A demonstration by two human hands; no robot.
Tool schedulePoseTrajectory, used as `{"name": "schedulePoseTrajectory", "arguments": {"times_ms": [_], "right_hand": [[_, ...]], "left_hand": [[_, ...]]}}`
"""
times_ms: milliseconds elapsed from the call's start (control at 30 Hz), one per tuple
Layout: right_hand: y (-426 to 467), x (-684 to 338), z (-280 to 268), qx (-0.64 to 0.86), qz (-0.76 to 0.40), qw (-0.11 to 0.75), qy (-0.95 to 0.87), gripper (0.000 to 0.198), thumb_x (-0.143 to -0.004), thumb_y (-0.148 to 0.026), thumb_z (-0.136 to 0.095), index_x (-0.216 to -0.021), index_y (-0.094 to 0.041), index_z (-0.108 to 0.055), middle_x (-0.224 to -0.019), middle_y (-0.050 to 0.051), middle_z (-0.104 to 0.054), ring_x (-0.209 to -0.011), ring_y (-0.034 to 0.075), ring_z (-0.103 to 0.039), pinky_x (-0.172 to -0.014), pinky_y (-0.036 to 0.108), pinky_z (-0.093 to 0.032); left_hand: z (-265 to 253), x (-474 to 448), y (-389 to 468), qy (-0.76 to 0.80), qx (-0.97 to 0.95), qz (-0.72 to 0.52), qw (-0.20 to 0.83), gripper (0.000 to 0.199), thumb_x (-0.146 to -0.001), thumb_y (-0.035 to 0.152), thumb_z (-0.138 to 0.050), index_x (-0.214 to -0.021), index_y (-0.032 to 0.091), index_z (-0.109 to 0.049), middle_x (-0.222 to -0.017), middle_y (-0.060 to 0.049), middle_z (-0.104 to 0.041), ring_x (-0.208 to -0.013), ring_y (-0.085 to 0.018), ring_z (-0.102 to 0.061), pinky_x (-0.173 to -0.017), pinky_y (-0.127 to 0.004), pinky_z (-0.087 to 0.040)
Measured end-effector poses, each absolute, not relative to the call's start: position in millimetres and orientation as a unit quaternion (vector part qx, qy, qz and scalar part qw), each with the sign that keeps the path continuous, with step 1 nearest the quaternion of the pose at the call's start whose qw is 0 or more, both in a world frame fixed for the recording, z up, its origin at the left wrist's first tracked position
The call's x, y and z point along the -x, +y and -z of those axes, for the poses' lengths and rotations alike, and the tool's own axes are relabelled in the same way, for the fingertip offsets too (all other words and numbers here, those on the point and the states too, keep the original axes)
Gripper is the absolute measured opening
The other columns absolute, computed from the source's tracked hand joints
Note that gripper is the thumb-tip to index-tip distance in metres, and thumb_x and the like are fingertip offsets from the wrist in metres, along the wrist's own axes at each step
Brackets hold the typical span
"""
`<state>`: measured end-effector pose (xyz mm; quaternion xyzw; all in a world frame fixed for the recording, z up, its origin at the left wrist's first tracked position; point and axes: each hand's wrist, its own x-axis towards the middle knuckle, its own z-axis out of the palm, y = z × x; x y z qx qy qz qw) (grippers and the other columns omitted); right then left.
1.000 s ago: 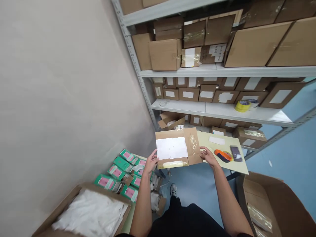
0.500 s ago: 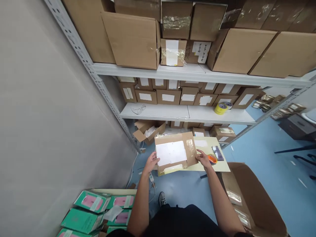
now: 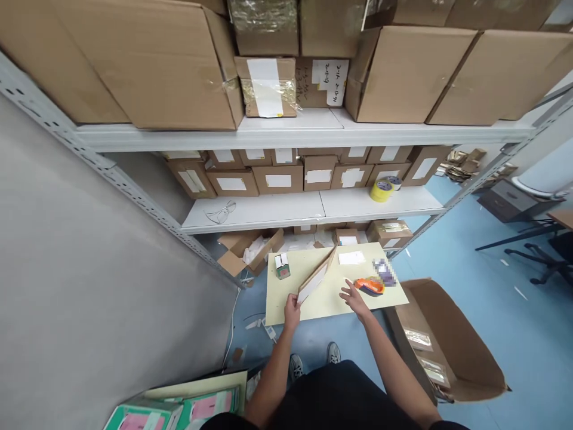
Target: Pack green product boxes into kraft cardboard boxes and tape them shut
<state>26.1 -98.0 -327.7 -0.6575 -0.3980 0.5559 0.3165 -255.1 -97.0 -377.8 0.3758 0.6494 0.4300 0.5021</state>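
My left hand [image 3: 292,312] grips the near edge of a flat cardboard box [image 3: 317,279] with a white paper face. The box is tilted steeply on its edge above a pale yellow table [image 3: 286,307]. My right hand [image 3: 354,298] is off the box, fingers spread over the table's right half. Just beyond it lies an orange tape dispenser [image 3: 369,286]. A small green and white box [image 3: 282,266] stands at the table's left, and a white paper sheet [image 3: 351,258] lies toward the back. A blurred purple item [image 3: 385,272] is at the right.
Metal shelving [image 3: 250,218] packed with cardboard boxes rises behind the table, with yellow tape rolls [image 3: 382,190] and glasses [image 3: 221,212] on it. A large open carton [image 3: 465,346] stands right. Green and pink boxes [image 3: 210,406] sit at lower left, by a grey wall.
The flat box has swung from facing me to an upright tilt. My right hand has let go of it and opened. The view has shifted, uncovering the small green box.
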Motion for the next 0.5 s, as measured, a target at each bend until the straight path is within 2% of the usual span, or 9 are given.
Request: {"name": "schedulePoseTrajectory", "arguments": {"times_ms": [133, 200, 367, 500], "right_hand": [[-87.8, -39.2, 335.5, 0.644, -0.585, 0.309, -0.384, 0.095, -0.081, -0.053, -0.069, -0.165, -0.029, -0.032, -0.15, 0.019, -0.059, -0.132, 0.032, -0.064, -0.105, 0.05, -0.052], [-78.9, -46.5, 339.3, 0.64, -0.584, 0.311, -0.391, 0.093, -0.083, -0.054, -0.068, -0.165, -0.028, -0.032, -0.151, 0.019, -0.058, -0.136, 0.033, -0.061, -0.106, 0.049, -0.051], [-43.5, -55.1, 348.0, 0.654, -0.537, 0.356, -0.396, 0.097, -0.084, -0.068, -0.063, -0.166, -0.031, -0.029, -0.165, 0.014, -0.044, -0.146, 0.034, -0.05, -0.106, 0.049, -0.053], [-16.3, -54.3, 352.5, 0.647, -0.535, 0.42, -0.344, 0.102, -0.072, -0.061, -0.075, -0.161, -0.028, -0.037, -0.166, 0.013, -0.042, -0.152, 0.033, -0.043, -0.119, 0.046, -0.042]], "left_hand": [[398.9, 240.5, -118.1, 0.704, -0.363, -0.397, 0.464, 0.026, -0.07, 0.014, -0.067, -0.078, 0.028, -0.047, -0.076, -0.002, -0.058, -0.101, -0.032, -0.067, -0.089, -0.04, -0.046], [403.3, 239.1, -125.6, 0.721, -0.365, -0.383, 0.447, 0.025, -0.071, 0.012, -0.065, -0.078, 0.028, -0.048, -0.072, -0.001, -0.056, -0.098, -0.033, -0.068, -0.087, -0.04, -0.045], [408.7, 236.9, -131.2, 0.742, -0.405, -0.359, 0.395, 0.019, -0.072, 0.018, -0.065, -0.081, 0.027, -0.05, -0.068, 0.003, -0.052, -0.083, -0.027, -0.067, -0.083, -0.036, -0.048], [411.3, 231.3, -135.5, 0.754, -0.432, -0.331, 0.367, 0.013, -0.076, 0.024, -0.062, -0.085, 0.025, -0.053, -0.067, 0.004, -0.054, -0.075, -0.023, -0.064, -0.081, -0.035, -0.05]]}}
